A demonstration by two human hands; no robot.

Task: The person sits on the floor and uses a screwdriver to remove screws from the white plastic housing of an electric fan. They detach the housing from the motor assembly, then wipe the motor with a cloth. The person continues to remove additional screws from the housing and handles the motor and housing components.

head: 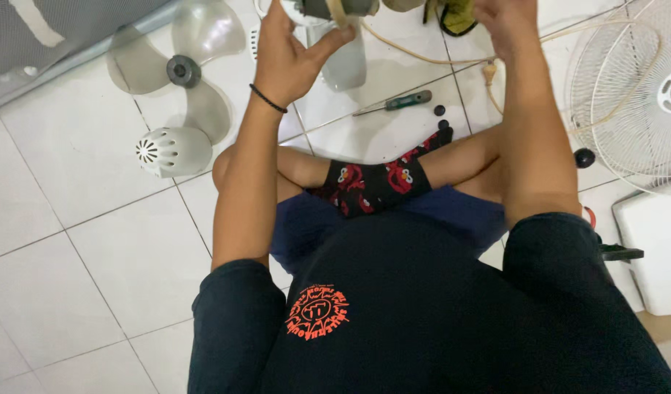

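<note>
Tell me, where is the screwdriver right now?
In the head view, the green-handled screwdriver lies on the white floor tiles upper centre, between the person's forearms, beside two small black knobs.

fan blade left, screwdriver centre, grille right

We stretch both bare arms forward, our left hand cupped with fingers curled and thumb spread, our right hand closed at the frame's top edge.
</note>
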